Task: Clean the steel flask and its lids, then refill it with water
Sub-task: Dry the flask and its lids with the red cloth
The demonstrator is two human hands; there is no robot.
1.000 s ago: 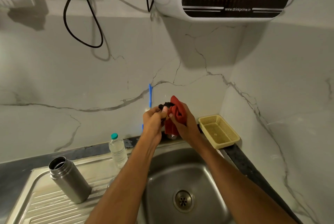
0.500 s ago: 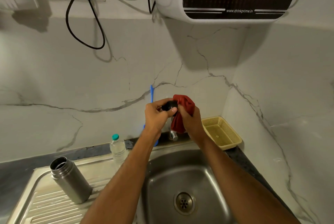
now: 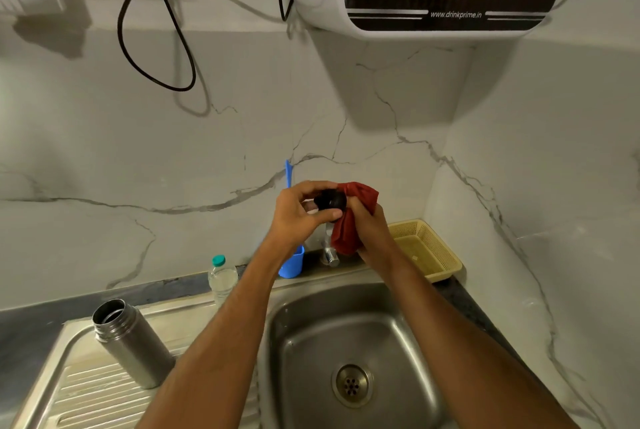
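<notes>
The left hand (image 3: 294, 217) holds the small round black flask lid (image 3: 333, 200) above the back edge of the steel sink (image 3: 408, 331); its grip pinches the lid between thumb and curled fingers. The right hand (image 3: 372, 227) has its grip pressed around a crumpled red cloth (image 3: 349, 220), which touches the lid's right side. The open cylindrical steel flask (image 3: 133, 342) stands on the ribbed drainboard at the counter's left, well apart from both hands.

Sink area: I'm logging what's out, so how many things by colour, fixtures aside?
Steel: 1, flask
Black: 1, lid
Red: 1, cloth
Blue: 1, cup
Clear: 1, bottle
Yellow: 1, basket
Total: 6
</notes>
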